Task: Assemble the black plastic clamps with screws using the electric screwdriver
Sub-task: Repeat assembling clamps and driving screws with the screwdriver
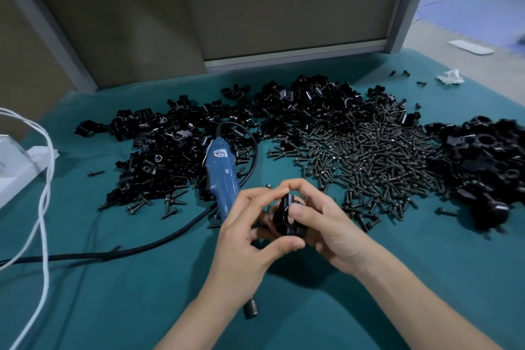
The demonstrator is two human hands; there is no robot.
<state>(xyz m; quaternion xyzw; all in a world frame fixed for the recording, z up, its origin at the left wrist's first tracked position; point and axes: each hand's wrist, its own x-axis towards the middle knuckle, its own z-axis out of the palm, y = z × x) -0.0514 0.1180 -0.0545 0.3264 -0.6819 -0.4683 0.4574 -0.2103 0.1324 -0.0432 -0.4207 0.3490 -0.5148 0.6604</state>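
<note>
You are pinching a small black plastic clamp [285, 216] between left grip [250, 239] and right grip [324, 224], its long axis running near-far. The blue electric screwdriver [224, 176] is lying cord-end far.

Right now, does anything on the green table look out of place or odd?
A crumpled white tissue lies at the far right corner of the green table, with a few stray screws beside it, away from the piles. Nothing looks damaged.
</note>
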